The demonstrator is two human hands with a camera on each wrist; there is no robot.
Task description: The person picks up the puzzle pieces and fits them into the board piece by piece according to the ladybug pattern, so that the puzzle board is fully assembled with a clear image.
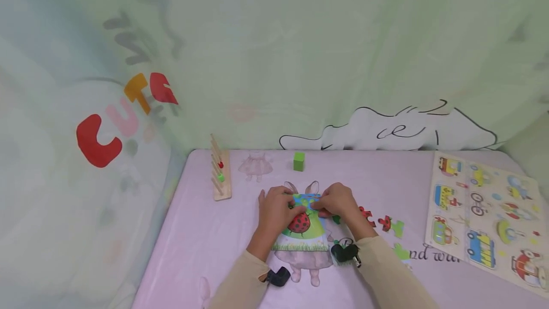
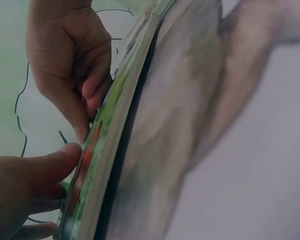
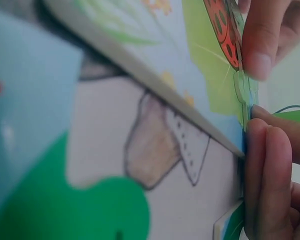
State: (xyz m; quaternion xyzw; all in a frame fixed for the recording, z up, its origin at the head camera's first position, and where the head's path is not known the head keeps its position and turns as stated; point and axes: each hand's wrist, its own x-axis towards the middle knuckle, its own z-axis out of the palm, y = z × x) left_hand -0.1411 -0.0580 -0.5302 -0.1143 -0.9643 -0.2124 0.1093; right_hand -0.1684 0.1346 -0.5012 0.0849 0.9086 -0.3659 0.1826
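A ladybug puzzle board [image 1: 300, 240] lies flat on the table, its tray rim showing grass and flowers. My left hand [image 1: 276, 211] holds its upper left side, thumb on the face near the red ladybug [image 1: 299, 223]. At the upper right, my right hand [image 1: 340, 201] pinches a green-and-blue puzzle piece [image 3: 241, 87] with thumb and fingers against the board. Fingers partly hide that piece. In the left wrist view, the left thumb [image 2: 65, 155] and the right hand's fingertips nearly meet over the board. Just right of the board lies a green piece [image 3: 105, 210].
Loose red and green puzzle pieces [image 1: 391, 225] lie to the right. A green cube [image 1: 299, 161] stands behind the board. At the back left is a wooden peg stand [image 1: 223, 187] with small beads. A vehicle puzzle board [image 1: 486, 209] covers the table's right side.
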